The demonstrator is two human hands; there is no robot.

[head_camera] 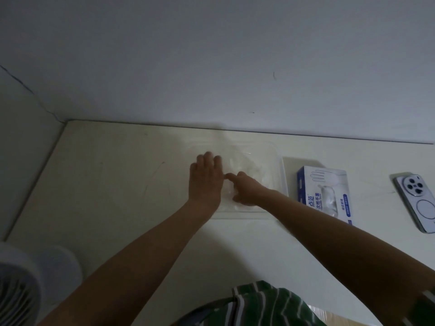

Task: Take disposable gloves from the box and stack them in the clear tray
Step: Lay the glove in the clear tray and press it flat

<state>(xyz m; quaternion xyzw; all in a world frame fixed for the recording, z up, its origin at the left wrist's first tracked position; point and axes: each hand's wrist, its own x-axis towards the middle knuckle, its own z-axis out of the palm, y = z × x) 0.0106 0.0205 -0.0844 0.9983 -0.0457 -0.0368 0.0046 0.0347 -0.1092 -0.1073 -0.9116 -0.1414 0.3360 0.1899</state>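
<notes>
Both arms outstretched, left hand (206,178) flat, palm-down, right hand (247,190) just beside it, forefinger (230,177) out.

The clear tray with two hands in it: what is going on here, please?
A person is working with both hands over the clear tray on the table. The left hand lies flat, fingers straight, on the thin clear gloves in the tray. The right hand is next to it with fingers curled; whether it pinches a glove is too blurred to tell. The glove box lies right of the tray, apart from it, and a phone lies farther right.
</notes>
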